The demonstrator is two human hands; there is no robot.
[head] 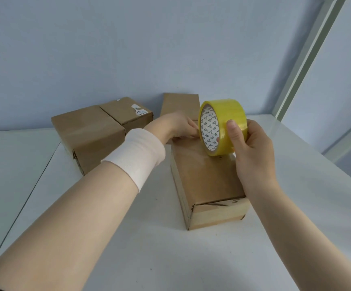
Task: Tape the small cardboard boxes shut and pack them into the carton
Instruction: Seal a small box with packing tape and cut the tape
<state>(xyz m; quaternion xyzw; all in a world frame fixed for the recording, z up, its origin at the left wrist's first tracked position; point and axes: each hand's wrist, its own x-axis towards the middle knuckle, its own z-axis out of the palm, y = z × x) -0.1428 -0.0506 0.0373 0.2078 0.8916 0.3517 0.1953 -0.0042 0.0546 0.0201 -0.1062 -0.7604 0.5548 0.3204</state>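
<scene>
Currently: right hand (252, 156) grip holds tape roll (227, 114) on small box (208, 181), 12 o'clock end; left hand (176, 127) at roll's 9 o'clock, grip unclear.

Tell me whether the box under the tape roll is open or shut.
Shut. The near box lies with its top flat and its front end flaps folded closed.
</scene>
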